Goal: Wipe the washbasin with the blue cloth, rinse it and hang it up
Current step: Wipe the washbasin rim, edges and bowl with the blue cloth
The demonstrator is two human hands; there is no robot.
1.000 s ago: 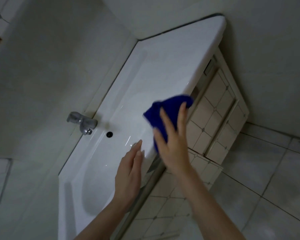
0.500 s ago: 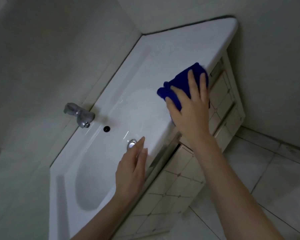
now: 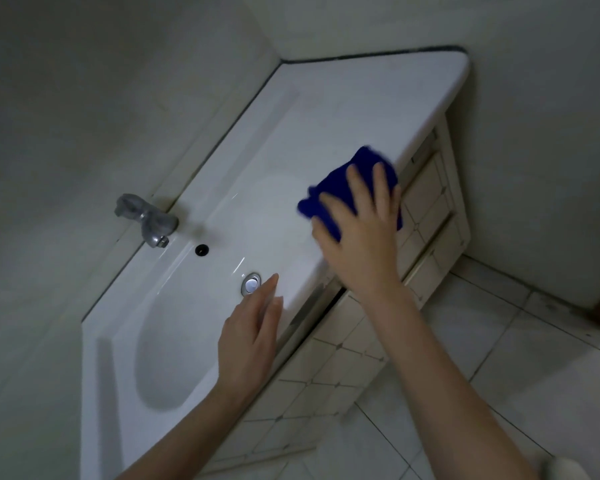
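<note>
Blue microfibre shows between and beyond the spread fingers (image 3: 355, 188) of the right hand (image 3: 361, 233), which lies flat on the blue cloth (image 3: 329, 202) and presses it onto the white ledge of the washbasin (image 3: 343, 109), right of frame centre and close to the front edge. Bunched cloth pokes out past the fingertips toward the upper right and past the thumb side to the left. The left hand (image 3: 250, 334) hovers lower, near the front rim, fingers held straight and close together, gripping nothing; whether it touches the rim cannot be told. Its tips point toward the drain plug (image 3: 251, 283) in the bowl. The tap (image 3: 146, 216) sits at middle left by the wall. The unwiped length of ledge runs from the cloth up toward the upper right corner, and the bowl lies down-left, so the right hand, already on the cloth, is likely the one to sweep either way.
</note>
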